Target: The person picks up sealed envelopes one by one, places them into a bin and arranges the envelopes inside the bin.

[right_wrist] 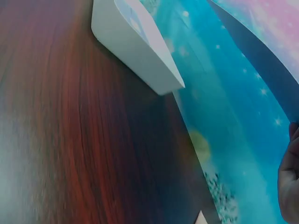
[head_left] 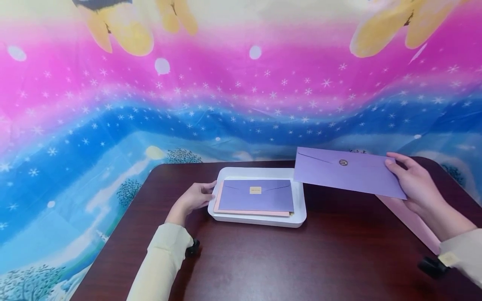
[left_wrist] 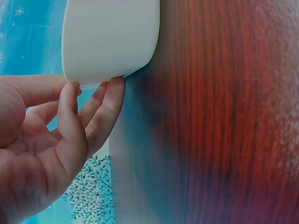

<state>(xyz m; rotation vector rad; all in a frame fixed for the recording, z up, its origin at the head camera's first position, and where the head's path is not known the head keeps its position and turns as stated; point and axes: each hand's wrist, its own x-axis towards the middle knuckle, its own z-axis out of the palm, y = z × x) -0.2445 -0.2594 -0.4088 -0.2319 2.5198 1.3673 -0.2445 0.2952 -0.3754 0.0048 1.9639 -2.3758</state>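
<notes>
My right hand [head_left: 418,179] pinches a purple envelope [head_left: 350,171] with a small dark round seal by its right end, in the air right of the tray. In the right wrist view this envelope [right_wrist: 261,56] is a dark strip, and the hand [right_wrist: 290,177] shows only at the edge. My left hand [head_left: 193,196] grips the left end of a white tray [head_left: 256,220]; in the left wrist view the thumb and fingertips meet the tray's wall [left_wrist: 112,42]. Inside the tray, another purple envelope [head_left: 233,200] with a pale square seal lies over a pink envelope [head_left: 241,213].
A pink envelope [head_left: 410,221] lies on the dark brown table [head_left: 286,259] at the right, partly hidden by the right hand and the held envelope. Behind the table hangs a pink and blue snowflake-patterned cloth [head_left: 241,104].
</notes>
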